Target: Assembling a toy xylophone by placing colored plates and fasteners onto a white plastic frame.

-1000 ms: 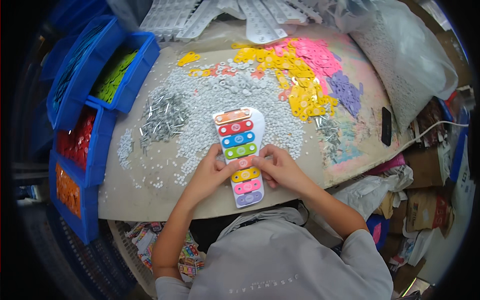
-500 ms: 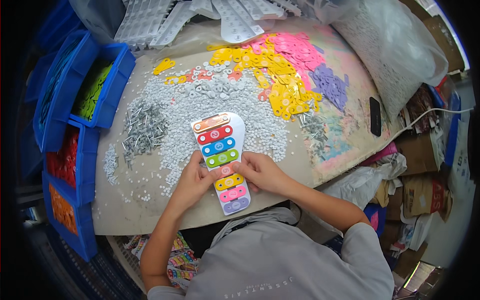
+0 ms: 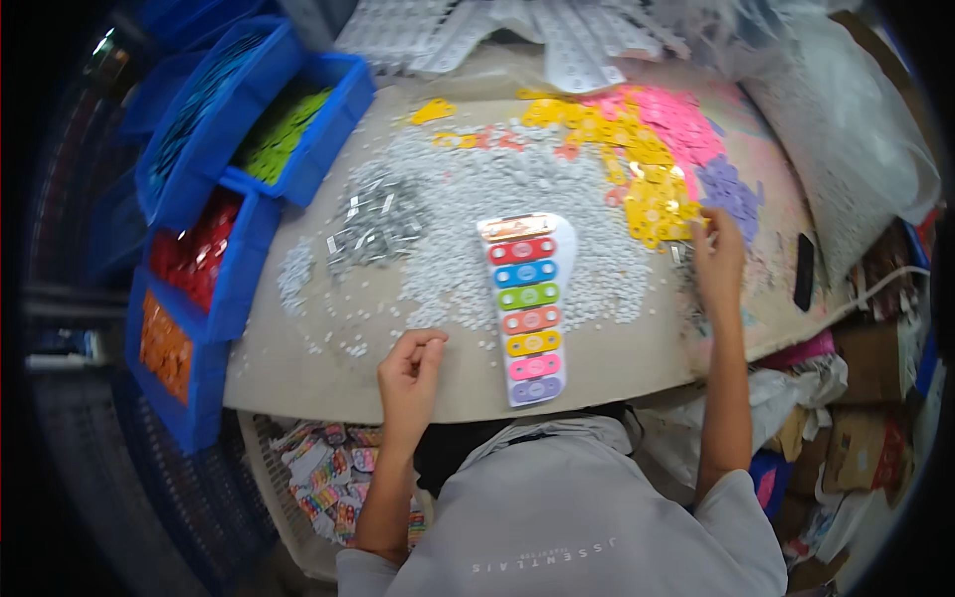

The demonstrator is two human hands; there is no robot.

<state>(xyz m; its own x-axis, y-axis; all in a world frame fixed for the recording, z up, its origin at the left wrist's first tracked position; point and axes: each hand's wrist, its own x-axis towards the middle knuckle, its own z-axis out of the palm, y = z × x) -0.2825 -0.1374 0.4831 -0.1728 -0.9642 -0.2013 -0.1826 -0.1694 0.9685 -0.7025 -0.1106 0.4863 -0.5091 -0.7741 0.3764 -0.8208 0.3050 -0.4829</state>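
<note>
I've got xylophone (image 3: 528,297) on bench (image 3: 622,368) near front edge, discs (image 3: 468,209) behind it, bins (image 3: 237,303) left, phone (image 3: 804,274) right, basket (image 3: 261,468) past front-left edge

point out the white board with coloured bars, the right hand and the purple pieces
White board (image 3: 530,318): head view, front face, near the middle
Right hand (image 3: 719,263): head view, middle of the hand
Purple pieces (image 3: 729,187): head view, middle of the pile

Under soft, even light, the view is slightly blurred, bending toward black corners.

Multicolour toy xylophone (image 3: 530,308), white base (image 3: 566,257).
Bars (image 3: 527,273) top-down: orange, red, blue, green, coral, yellow, pink, purple. Plates by right hand (image 3: 718,261) yellow, bins (image 3: 207,393) blue.
</note>
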